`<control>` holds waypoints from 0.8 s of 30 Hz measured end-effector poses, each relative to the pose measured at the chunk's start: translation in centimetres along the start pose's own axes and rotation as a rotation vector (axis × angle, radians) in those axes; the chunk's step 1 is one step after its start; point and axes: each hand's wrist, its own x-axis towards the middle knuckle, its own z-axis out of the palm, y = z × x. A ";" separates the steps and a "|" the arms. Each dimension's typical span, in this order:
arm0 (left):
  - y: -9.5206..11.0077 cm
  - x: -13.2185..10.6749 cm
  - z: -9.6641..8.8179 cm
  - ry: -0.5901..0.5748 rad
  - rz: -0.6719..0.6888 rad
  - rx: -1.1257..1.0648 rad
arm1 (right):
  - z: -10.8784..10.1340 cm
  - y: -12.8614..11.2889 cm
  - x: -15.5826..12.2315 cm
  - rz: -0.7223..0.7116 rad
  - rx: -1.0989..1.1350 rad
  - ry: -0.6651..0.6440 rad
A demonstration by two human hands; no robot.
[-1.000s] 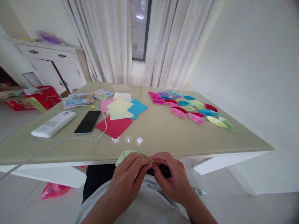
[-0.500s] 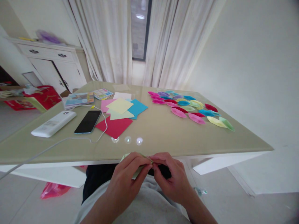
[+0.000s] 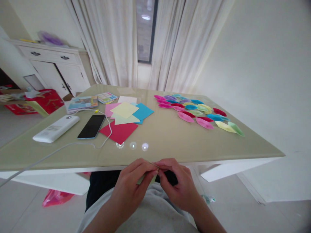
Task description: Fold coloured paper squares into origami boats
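Observation:
Between my two hands, just off the near table edge, is a pale green sheet of paper (image 3: 152, 179), mostly covered by my fingers. My left hand (image 3: 134, 181) is closed, pinching the paper between thumb and fingers. Fingertip to fingertip with it, my right hand (image 3: 178, 183) pinches the paper's end. How the paper is folded there is hidden. On the table lie loose square sheets: a red sheet (image 3: 119, 132), a blue sheet (image 3: 143, 111) and a pale yellow sheet (image 3: 124, 110). To the right lie several folded paper pieces (image 3: 204, 123) in many colours, shaped like leaves.
A black phone (image 3: 91, 127) and a white power bank (image 3: 55, 128) lie at the left of the table (image 3: 170, 145), with a white cable (image 3: 73, 144) running past them. Booklets (image 3: 82, 103) sit behind. A pink plastic bag (image 3: 57, 197) is on the floor.
The pale green paper's far corner, which stuck out beyond my left hand, no longer shows; more of it appears beneath the fingers. Both hands stay almost in place.

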 end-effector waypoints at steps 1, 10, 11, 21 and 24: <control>0.0 0.1 0.0 0.013 -0.002 -0.005 | 0.0 0.0 0.0 0.011 0.022 0.002; 0.1 0.2 0.1 0.039 -0.108 -0.016 | 0.6 0.5 -0.2 0.141 0.252 0.100; 0.1 0.2 0.1 0.026 -0.129 -0.028 | 0.7 0.5 -0.2 0.145 0.261 0.112; -0.6 0.2 -0.3 0.032 -0.225 -0.188 | 1.1 1.1 -0.3 0.303 0.555 0.140; -0.9 0.2 -0.2 0.056 -0.272 -0.291 | 1.0 1.2 -0.4 0.348 0.619 0.119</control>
